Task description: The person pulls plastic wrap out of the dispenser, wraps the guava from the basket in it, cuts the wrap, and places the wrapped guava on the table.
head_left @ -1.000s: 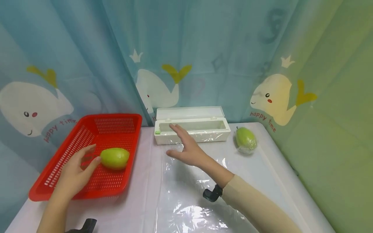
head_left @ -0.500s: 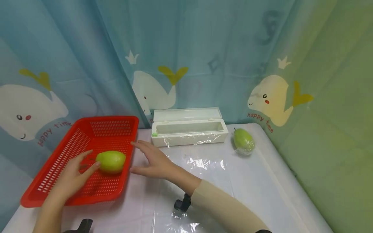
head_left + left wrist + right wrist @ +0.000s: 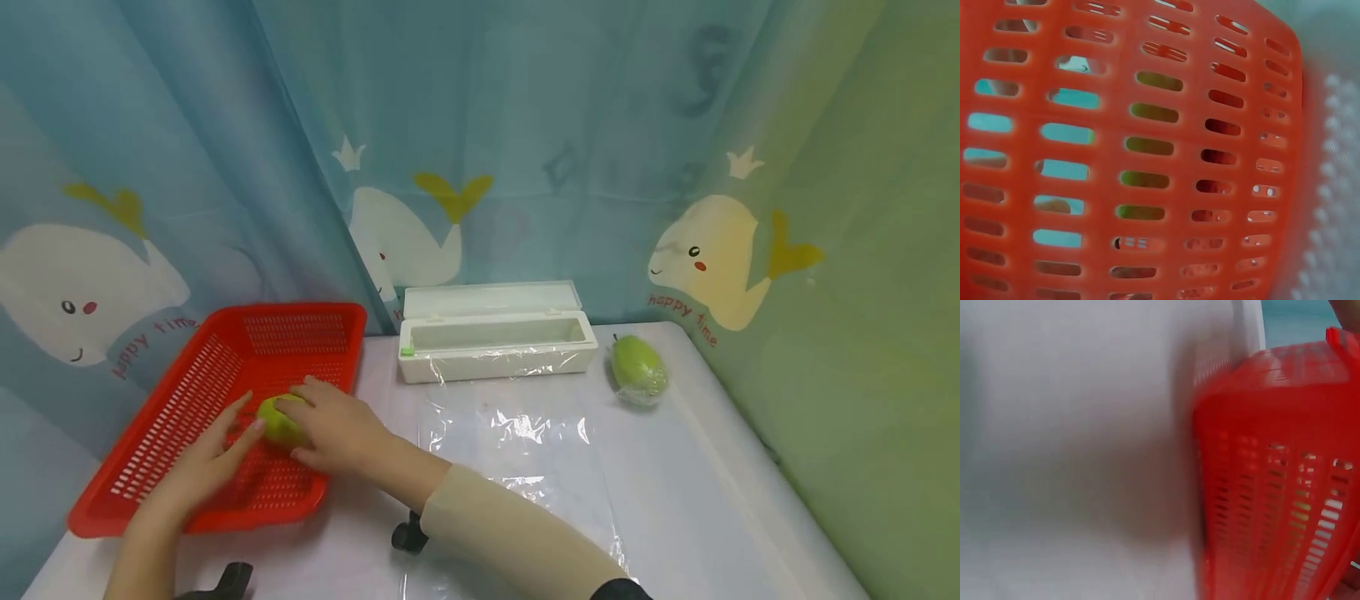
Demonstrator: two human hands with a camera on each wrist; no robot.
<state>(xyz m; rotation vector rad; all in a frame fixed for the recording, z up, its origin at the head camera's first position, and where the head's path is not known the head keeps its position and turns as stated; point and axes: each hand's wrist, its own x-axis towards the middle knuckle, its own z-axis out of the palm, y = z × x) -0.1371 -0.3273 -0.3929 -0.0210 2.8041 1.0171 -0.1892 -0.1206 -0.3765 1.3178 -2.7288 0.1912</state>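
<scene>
A green pear [image 3: 279,427] lies in the red plastic basket [image 3: 347,333]. My left hand [image 3: 197,471] is over the basket at the pear's stem end, its fingers spread and the thumb tip right at the fruit. From the other side my right hand [image 3: 339,427] reaches across the basket's right rim. Its fingers lie over the top of the pear and its thumb is at the near side, covering the fruit's right end. In the left wrist view green shows through the slots of the basket wall [image 3: 1110,134]; neither wrist view shows the grip.
A white cling film box [image 3: 498,367] stands at the back with its lid up. A clear sheet of film [image 3: 525,462] runs from it towards me over the white table. Another green pear [image 3: 637,362], partly covered in film, sits at the back right. Curtains [image 3: 525,167] hang behind.
My right hand has swung left from above the film near the box, across to the pear in the basket. The left hand has stayed beside the pear's stem end.
</scene>
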